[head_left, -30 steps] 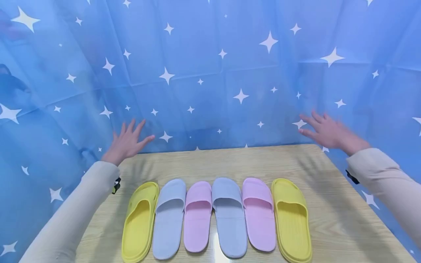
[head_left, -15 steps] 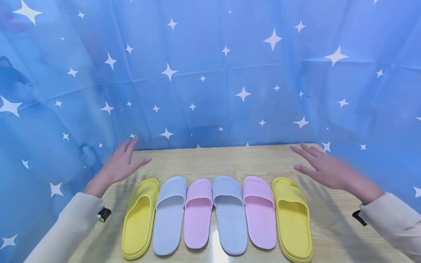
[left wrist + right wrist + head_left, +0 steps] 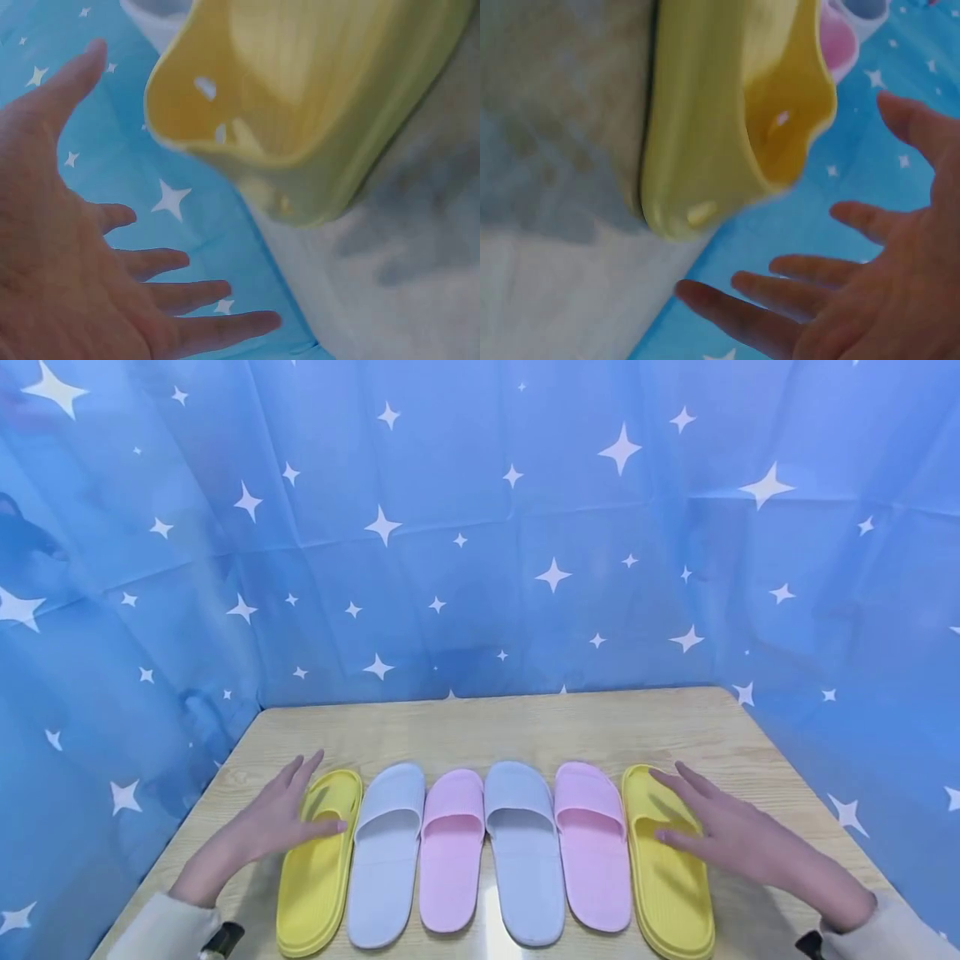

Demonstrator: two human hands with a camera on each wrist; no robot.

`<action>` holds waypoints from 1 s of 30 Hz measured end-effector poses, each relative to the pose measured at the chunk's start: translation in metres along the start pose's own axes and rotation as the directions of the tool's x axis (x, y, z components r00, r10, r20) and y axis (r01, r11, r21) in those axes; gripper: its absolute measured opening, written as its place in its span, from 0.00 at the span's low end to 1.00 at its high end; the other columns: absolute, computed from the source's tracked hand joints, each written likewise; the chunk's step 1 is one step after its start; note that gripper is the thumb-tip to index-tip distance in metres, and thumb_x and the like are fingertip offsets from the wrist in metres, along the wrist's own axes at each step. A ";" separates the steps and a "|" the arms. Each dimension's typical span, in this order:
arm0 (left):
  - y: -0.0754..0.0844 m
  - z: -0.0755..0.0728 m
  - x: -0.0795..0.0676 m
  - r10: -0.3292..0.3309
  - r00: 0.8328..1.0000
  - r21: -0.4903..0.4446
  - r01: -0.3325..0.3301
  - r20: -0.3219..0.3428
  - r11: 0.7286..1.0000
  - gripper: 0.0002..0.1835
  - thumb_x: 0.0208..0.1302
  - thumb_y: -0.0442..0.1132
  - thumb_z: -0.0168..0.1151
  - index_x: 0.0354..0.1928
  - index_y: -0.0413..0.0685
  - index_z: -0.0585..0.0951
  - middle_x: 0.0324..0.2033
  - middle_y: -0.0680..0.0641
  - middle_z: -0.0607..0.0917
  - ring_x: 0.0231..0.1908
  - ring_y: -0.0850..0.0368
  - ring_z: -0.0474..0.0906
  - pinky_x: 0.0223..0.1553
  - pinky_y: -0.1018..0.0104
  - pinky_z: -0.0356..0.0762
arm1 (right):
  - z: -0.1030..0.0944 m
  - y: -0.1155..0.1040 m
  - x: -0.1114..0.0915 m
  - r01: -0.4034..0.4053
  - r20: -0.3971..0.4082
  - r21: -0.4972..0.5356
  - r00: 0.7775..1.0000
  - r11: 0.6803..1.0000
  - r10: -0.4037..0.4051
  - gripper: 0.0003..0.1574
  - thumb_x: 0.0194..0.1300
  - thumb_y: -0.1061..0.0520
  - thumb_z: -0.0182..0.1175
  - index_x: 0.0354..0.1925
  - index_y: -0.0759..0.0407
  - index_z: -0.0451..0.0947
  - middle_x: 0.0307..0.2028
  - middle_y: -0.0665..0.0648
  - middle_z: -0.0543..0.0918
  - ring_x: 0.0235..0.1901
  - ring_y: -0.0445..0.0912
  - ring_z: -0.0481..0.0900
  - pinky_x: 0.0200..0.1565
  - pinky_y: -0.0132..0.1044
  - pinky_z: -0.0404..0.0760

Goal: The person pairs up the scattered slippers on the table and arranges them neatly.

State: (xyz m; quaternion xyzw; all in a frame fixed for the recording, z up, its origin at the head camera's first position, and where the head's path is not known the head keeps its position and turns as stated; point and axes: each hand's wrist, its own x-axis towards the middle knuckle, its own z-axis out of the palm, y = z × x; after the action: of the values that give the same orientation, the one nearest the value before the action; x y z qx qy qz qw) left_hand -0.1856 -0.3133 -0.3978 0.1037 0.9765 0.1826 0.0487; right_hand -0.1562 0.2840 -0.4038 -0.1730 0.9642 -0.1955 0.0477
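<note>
Several slippers lie side by side in a row on the wooden table, toes toward the back. At the left end is a yellow slipper [image 3: 311, 893], with my left hand [image 3: 262, 822] spread above its outer side. A second yellow slipper [image 3: 675, 902] ends the row on the right, and over its upper part hovers my right hand [image 3: 735, 831]. Between them are a grey slipper [image 3: 384, 877], a pink slipper [image 3: 450, 881], another grey slipper [image 3: 527, 881] and another pink slipper [image 3: 595, 872]. Both wrist views show extended fingers holding nothing, apart from the yellow slippers.
The light wooden table [image 3: 495, 727] reaches back to a blue curtain [image 3: 480, 527] printed with white stars, which also hangs along both sides. Shadows of the hands fall on the tabletop beside the row.
Both hands have come down and back from near the curtain to above the two end yellow slippers, the right one also moving inward. The slippers lie as before.
</note>
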 end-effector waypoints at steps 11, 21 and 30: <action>-0.002 0.032 -0.030 -0.152 0.975 -0.034 0.159 0.162 0.987 0.76 0.54 0.70 0.72 0.81 0.43 0.28 0.74 0.15 0.38 0.65 0.04 0.49 0.56 0.16 0.64 | 0.038 -0.018 -0.023 -0.106 0.021 -0.031 0.994 0.994 0.107 0.69 0.55 0.20 0.64 0.83 0.43 0.48 0.81 0.73 0.44 0.72 0.80 0.57 0.34 0.71 0.79; 0.019 0.041 -0.043 -0.290 0.944 -0.005 0.295 0.158 0.956 0.82 0.43 0.74 0.76 0.82 0.44 0.30 0.73 0.14 0.42 0.57 0.05 0.62 0.52 0.18 0.69 | 0.050 -0.033 -0.027 -0.174 0.024 -0.152 0.983 0.973 0.179 0.71 0.47 0.18 0.69 0.75 0.57 0.61 0.74 0.82 0.55 0.66 0.77 0.67 0.33 0.60 0.84; 0.024 0.049 -0.048 -0.346 0.924 -0.027 0.355 0.164 0.934 0.82 0.38 0.73 0.79 0.81 0.37 0.38 0.74 0.16 0.44 0.51 0.14 0.74 0.48 0.26 0.77 | 0.056 -0.053 -0.036 -0.178 -0.030 -0.204 0.984 0.963 0.175 0.61 0.43 0.23 0.76 0.67 0.51 0.71 0.64 0.62 0.74 0.53 0.55 0.81 0.28 0.44 0.81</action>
State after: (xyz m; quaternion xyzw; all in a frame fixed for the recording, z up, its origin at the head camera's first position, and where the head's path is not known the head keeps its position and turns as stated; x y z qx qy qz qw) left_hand -0.1278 -0.2850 -0.4313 -0.0601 0.9669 0.1897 0.1599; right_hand -0.0966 0.2304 -0.4339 -0.0893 0.9910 -0.0905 0.0413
